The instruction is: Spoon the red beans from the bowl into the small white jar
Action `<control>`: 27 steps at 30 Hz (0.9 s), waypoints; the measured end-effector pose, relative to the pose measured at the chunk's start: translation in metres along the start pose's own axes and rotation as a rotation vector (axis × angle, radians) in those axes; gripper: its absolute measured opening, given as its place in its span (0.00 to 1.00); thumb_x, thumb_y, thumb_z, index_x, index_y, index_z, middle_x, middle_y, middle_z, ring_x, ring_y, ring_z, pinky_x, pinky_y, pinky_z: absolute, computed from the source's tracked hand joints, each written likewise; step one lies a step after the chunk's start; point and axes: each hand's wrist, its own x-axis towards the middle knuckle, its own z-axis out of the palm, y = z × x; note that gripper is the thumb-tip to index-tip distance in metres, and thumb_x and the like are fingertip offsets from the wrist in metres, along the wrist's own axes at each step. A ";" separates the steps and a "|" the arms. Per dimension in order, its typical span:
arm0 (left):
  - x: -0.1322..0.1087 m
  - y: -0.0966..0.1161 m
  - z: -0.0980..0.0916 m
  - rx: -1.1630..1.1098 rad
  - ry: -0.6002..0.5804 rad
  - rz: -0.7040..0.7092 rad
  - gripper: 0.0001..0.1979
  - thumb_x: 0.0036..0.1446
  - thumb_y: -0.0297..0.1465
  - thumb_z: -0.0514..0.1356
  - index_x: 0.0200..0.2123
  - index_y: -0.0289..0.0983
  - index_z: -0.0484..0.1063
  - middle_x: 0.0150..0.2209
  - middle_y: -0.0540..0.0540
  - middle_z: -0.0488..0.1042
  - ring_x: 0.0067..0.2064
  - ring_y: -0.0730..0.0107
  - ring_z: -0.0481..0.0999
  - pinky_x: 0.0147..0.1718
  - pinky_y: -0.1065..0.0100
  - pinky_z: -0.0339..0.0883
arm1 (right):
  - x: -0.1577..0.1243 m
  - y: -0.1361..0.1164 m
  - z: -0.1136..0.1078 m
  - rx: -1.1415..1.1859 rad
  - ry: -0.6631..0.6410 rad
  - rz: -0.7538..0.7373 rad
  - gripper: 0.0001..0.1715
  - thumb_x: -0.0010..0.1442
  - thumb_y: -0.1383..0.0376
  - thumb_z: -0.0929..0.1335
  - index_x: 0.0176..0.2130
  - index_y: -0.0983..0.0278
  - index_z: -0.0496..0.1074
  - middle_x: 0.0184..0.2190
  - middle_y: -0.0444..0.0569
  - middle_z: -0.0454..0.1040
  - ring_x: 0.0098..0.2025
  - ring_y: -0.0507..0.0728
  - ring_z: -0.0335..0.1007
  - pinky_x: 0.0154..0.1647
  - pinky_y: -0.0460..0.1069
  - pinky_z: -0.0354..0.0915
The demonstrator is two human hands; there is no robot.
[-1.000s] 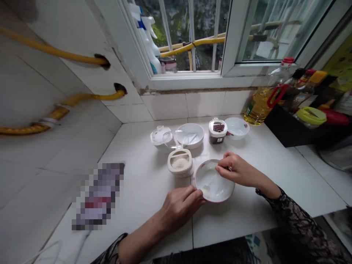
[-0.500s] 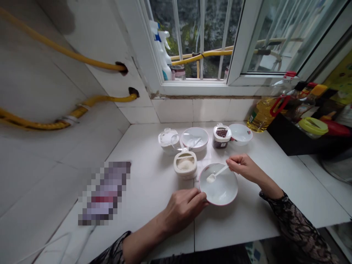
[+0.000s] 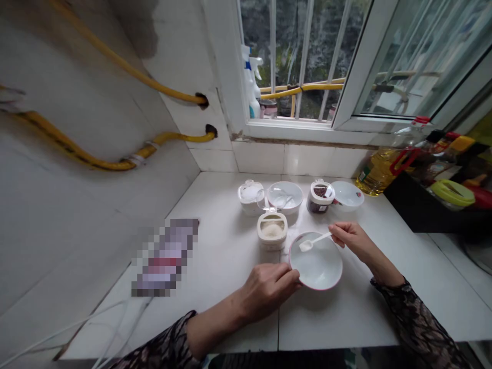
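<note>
My right hand (image 3: 349, 239) pinches the handle of a small white spoon (image 3: 315, 240) above a white bowl (image 3: 321, 271) with a pink rim. A little white powder seems to lie in the spoon's scoop. My left hand (image 3: 269, 287) is closed on the bowl's left rim, fingers partly hidden. Just behind the bowl, to the left, an open-lidded jar (image 3: 272, 233) holds pale granules. Behind that stand another jar (image 3: 250, 197) with white contents, a white bowl (image 3: 288, 197) with a spoon in it, a jar of dark red bits (image 3: 320, 200) and a second white bowl (image 3: 348, 197).
An oil bottle (image 3: 380, 166) with a red handle stands at the back right, beside a black rack (image 3: 407, 202) of seasoning bottles. At left lies a pixelated flat object (image 3: 169, 259) with a white cable. Yellow hoses (image 3: 126, 69) run along the left wall; a barred window is behind.
The whole view has shifted, so things sit further right in the picture. My right hand still holds the spoon over the bowl, and my left hand stays on its rim.
</note>
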 end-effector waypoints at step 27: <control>0.000 -0.003 0.006 0.042 0.047 0.038 0.14 0.70 0.34 0.48 0.31 0.36 0.64 0.25 0.52 0.69 0.22 0.78 0.68 0.18 0.72 0.55 | 0.004 0.007 0.006 0.129 0.112 0.021 0.34 0.46 0.38 0.70 0.15 0.62 0.60 0.13 0.40 0.54 0.18 0.49 0.47 0.21 0.48 0.48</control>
